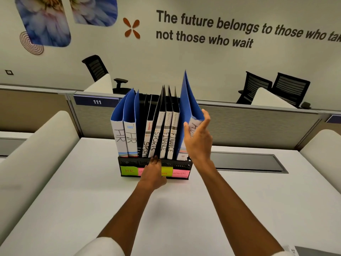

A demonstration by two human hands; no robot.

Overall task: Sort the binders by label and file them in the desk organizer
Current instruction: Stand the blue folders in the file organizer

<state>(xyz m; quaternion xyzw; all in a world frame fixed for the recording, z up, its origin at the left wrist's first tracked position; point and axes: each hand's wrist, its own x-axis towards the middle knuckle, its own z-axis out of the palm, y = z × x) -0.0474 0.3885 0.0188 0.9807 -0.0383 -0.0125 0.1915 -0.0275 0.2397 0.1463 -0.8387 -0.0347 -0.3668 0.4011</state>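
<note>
A black desk organizer (181, 164) stands on the white desk, with sticky labels HR, a hidden one, a yellow one and ADMIN on its front. It holds two blue HR binders (122, 137), two black SPORTS binders (150, 139), two black FINANCE binders (170, 139) and a blue binder (188, 106) at the far right. My left hand (154, 172) rests flat against the organizer's front, fingertips at its top rim, covering the second label. My right hand (198, 139) is spread open in front of the right blue binder's spine, hiding its label; contact is unclear.
The white desk (92, 191) has a grey cable hatch (247, 161) to the right of the organizer. A grey partition (258, 124) numbered 111 runs behind it. White curved dividers flank the desk. Black office chairs stand beyond the partition.
</note>
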